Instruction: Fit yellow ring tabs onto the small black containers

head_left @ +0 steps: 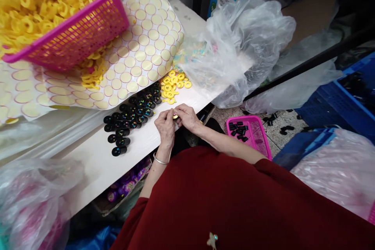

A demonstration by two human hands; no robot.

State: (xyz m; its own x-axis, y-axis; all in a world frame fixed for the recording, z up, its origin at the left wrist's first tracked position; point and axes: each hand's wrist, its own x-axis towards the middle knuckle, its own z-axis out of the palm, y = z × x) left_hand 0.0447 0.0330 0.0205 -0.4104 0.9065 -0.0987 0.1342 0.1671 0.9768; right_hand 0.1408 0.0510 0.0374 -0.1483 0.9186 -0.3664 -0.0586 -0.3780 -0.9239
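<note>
Your left hand and your right hand are close together at the near edge of the white table. The fingers of both are curled in and almost closed. Between your fingertips you pinch a small yellow piece with a bit of pink on it. Your fingers hide most of it, so you can't tell its whole shape.

Just past your fingertips is a little pile of yellow rings. To the left of your left hand, black tubes lie in rows, with bright colored bits at their ends. Farther off that way, a big pink basket full of yellow pieces sits on a sheet with round spots.

Ahead and to the right of your right hand is a crumpled clear bag. Down on the floor, to the right of that hand, a small pink basket has black pieces in it.
</note>
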